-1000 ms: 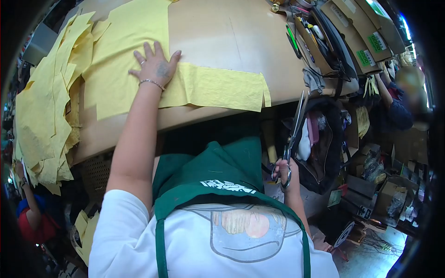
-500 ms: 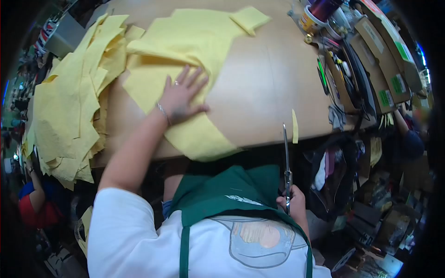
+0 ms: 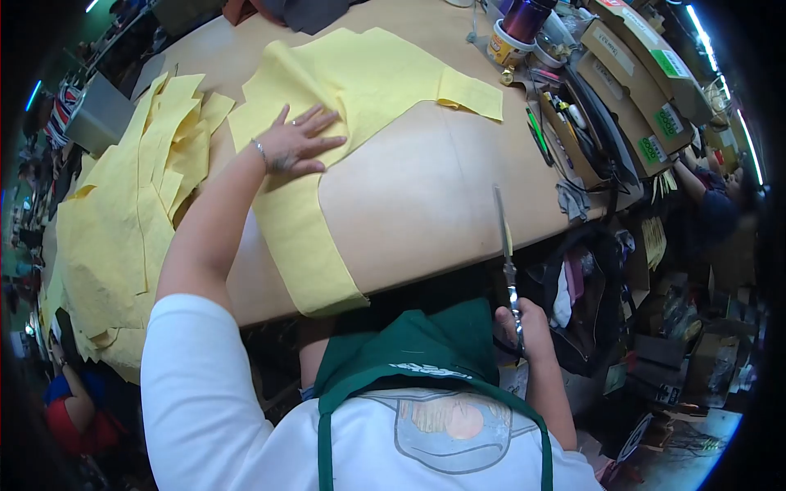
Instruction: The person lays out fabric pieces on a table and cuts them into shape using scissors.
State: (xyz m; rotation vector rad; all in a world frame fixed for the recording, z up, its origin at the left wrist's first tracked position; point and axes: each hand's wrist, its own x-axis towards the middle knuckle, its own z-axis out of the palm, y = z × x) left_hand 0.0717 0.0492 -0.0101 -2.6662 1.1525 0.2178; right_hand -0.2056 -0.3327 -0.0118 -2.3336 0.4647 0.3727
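Observation:
My left hand [image 3: 301,146] lies with fingers spread on a piece of yellow fabric [image 3: 385,78], pressing it against the table. The fabric is rumpled just beyond my fingers, and one end [image 3: 315,262] hangs over the table's front edge. Its far right end is folded back. My right hand [image 3: 524,327] is closed round the handles of a pair of scissors [image 3: 504,237], low by the front edge at the right. The blades point away from me and look closed. A thin yellow strip shows partly behind them.
A thick stack of yellow pieces [image 3: 123,237] covers the table's left side. At the right stand a tub [image 3: 509,45], a box of pens [image 3: 565,131], a grey cloth [image 3: 572,200] and cardboard boxes [image 3: 634,98]. A bag [image 3: 594,303] hangs below. Other people are at both sides.
My left hand has moved left over the fabric. The fabric has turned and spread, its far end now lying further right and its near end further left. The scissors remain in my right hand.

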